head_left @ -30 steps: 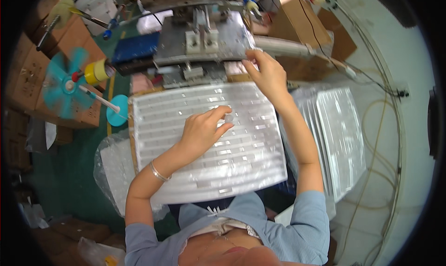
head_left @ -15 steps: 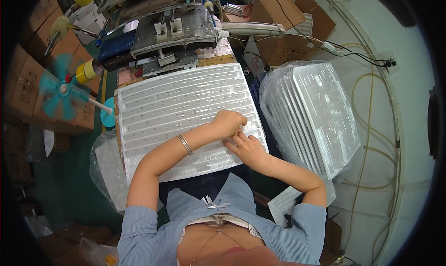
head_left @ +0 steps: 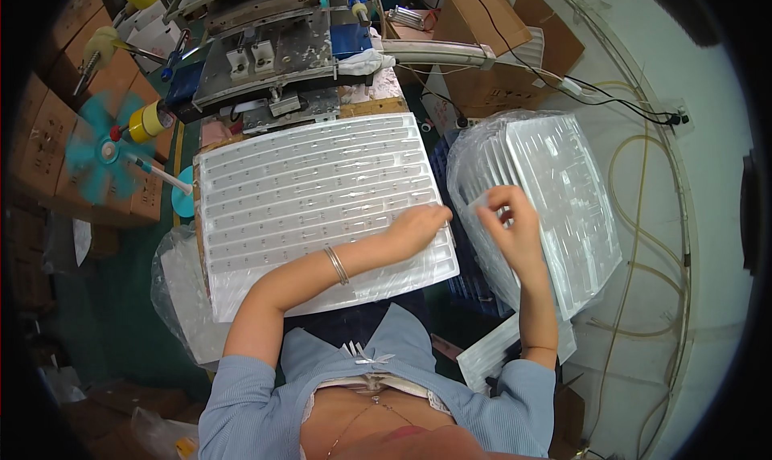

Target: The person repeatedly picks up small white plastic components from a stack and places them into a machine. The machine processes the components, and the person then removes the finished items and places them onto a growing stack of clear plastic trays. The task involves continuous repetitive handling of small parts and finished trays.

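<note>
A large white ribbed plastic tray (head_left: pixel 322 178), with rows of small grey parts in its grooves, lies before me under a shiny clear film. My left hand (head_left: pixel 418 228) is closed, fingertips pinched together at the tray's right edge; what is in them, if anything, is hidden. My right hand (head_left: pixel 515 231) is raised to the right of the tray, in front of a bagged stack of similar trays (head_left: pixel 575 186). Its thumb and fingers pinch close to a small, pale, see-through piece, too blurred to name.
Beyond the tray stands a metal machine (head_left: pixel 265 66) with a sliding plate. A teal fan (head_left: pixel 108 150) and yellow tape rolls (head_left: pixel 150 122) are on the left, near stacked cartons (head_left: pixel 40 146). Open cartons (head_left: pixel 498 82) stand at the back right. Cables and a hose (head_left: pixel 643 138) run along the wall.
My right hand has left the tray and moved right, up beside the bagged stack. My left hand has shifted slightly right toward the tray's edge. The machine's plate has slid left.
</note>
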`<state>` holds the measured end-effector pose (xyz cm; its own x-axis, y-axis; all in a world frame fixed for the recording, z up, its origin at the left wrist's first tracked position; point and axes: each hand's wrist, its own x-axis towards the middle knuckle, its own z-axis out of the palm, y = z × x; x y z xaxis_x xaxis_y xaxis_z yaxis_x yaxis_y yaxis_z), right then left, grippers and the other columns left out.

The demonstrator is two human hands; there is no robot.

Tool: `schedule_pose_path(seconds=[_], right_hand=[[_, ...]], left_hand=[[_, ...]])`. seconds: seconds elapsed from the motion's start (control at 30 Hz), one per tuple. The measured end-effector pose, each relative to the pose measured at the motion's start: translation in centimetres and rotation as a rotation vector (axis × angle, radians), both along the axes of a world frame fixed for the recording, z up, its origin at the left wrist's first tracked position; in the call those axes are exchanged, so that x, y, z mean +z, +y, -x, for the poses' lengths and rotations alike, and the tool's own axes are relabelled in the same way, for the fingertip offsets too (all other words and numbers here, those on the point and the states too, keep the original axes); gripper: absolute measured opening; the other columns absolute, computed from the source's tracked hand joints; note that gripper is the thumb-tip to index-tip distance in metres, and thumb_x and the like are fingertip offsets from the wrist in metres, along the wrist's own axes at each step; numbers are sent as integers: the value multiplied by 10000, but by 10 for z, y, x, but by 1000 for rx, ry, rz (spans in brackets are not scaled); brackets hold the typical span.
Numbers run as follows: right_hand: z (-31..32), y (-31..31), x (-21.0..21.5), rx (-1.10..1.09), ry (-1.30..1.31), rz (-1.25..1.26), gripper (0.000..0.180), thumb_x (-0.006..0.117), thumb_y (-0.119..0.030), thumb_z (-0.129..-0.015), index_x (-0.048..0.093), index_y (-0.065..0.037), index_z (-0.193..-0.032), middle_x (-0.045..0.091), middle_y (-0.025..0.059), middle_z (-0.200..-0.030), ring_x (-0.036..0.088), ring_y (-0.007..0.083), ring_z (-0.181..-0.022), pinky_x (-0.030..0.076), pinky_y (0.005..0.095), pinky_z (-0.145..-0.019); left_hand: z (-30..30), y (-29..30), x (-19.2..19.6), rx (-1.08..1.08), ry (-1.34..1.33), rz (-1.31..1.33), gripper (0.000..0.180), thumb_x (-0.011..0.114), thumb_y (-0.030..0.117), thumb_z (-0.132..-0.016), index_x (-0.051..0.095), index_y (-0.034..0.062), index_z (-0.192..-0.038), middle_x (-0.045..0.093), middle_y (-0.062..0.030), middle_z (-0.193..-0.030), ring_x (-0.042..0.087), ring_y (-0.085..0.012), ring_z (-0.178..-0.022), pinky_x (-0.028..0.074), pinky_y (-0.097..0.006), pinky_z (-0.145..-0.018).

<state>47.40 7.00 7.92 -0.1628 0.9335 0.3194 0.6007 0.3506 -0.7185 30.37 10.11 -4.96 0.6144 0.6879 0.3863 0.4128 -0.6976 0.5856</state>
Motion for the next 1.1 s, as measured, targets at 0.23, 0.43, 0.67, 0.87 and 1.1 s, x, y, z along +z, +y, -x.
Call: schedule_pose_path(seconds=[0.23, 0.43, 0.67, 0.87, 1.1], right_hand=[[-6, 23, -13, -87, 143, 19, 190, 643, -52, -795, 551, -43, -960, 569, 84, -1094, 561, 118, -817, 459, 222, -622], [0, 60, -28, -44, 282, 78, 178, 581, -35, -835, 556, -46, -1010, 524, 93, -1172, 563, 117, -888, 508, 228, -647], [69, 126, -24, 97, 356, -12, 145, 582, 8, -827, 598, -5, -971, 561, 101, -1126, 595, 148, -899, 540, 254, -670], [166, 179, 3, 157, 180, -365, 207, 632, -16, -811, 602, -10, -1016, 610, 112, -1020, 631, 185, -863, 557, 262, -634], [277, 242, 19, 136, -242, -677, 176, 620, -124, -806, 633, -91, -979, 628, 94, -883, 611, 307, -781, 492, 375, -620]], left_hand=[[28, -9, 13, 61, 252, -253, 402, 635, 166, -758, 539, 105, -1144, 512, -145, -1215, 472, -281, -1153, 343, -408, -965], [124, 54, 62, 494, -74, -259, 481, 673, 169, -760, 529, 149, -1218, 509, -136, -1196, 484, -308, -1109, 377, -444, -943], [194, 158, 137, 1088, 206, -727, 367, 606, 398, -802, 653, 125, -1042, 565, -90, -1015, 474, -247, -970, 328, -394, -815], [208, 177, 153, 1041, 396, -697, 282, 664, 345, -759, 680, 113, -918, 575, -34, -760, 493, -204, -842, 336, -368, -739], [238, 66, 136, 837, -175, -403, 215, 655, 103, -774, 637, 57, -983, 578, -54, -750, 517, -199, -688, 399, -311, -663]])
